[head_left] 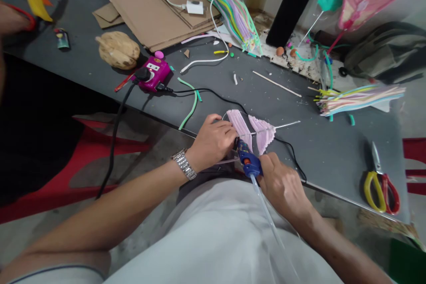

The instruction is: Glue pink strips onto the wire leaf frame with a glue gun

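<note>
**No readable text in view**

Clock from mid-view. Small tube (62,40) at 10: coloured wrap, too small to read. Purple socket block (162,69), also 10, closer in: yellow sticker (156,60), marking illegible. White charger (195,7) just before 12: faint grey mark, can't resolve it. Blue glue gun (252,165) at 4: coloured specks, no legible lettering.

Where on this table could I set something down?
Probably the bare patch between the thin black cable and the scissors, below the nearer pastel bundle. It's crowded around the glue gun in the right hand, and among the cardboard and phone behind.
</note>
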`<state>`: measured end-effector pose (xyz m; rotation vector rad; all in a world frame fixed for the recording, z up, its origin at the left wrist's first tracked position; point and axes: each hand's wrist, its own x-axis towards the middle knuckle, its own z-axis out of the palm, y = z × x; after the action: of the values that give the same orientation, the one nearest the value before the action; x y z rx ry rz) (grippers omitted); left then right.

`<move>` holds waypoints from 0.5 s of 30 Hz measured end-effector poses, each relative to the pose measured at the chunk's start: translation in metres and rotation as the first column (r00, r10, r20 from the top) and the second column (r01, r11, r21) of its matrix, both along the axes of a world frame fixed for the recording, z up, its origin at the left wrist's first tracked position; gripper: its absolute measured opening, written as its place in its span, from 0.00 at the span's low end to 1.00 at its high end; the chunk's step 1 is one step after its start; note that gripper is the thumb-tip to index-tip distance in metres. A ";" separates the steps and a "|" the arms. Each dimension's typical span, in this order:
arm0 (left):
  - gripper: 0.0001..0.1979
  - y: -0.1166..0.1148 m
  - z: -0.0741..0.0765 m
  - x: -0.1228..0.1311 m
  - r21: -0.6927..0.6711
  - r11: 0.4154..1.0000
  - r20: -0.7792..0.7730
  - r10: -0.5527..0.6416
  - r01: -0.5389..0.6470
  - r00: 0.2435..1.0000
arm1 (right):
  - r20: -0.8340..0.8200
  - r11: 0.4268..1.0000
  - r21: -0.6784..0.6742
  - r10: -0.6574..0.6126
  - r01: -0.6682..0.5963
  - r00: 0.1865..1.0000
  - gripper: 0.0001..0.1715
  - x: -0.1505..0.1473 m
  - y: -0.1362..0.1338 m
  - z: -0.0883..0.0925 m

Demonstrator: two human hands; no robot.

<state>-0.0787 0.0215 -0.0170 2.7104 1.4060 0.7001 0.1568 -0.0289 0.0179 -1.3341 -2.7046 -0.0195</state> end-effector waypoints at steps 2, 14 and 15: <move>0.13 0.000 0.000 0.000 0.000 1.000 0.010 -0.002 0.002 1.000 | -0.050 0.999 -0.046 0.004 -0.007 0.999 0.07 0.002 0.001 0.002; 0.09 -0.002 -0.005 0.000 -0.029 0.999 0.082 0.025 -0.023 0.996 | -0.564 0.712 -0.623 -0.696 0.323 0.445 0.17 0.061 0.000 -0.007; 0.09 -0.003 -0.006 0.001 -0.029 0.999 0.090 0.031 -0.028 0.995 | -0.591 0.678 -0.675 -0.734 0.293 0.336 0.18 0.068 0.002 -0.007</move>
<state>-0.0782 0.0189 -0.0232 2.6062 1.4274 0.7887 0.2243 -0.0269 0.0110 -1.6856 -1.3566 1.0058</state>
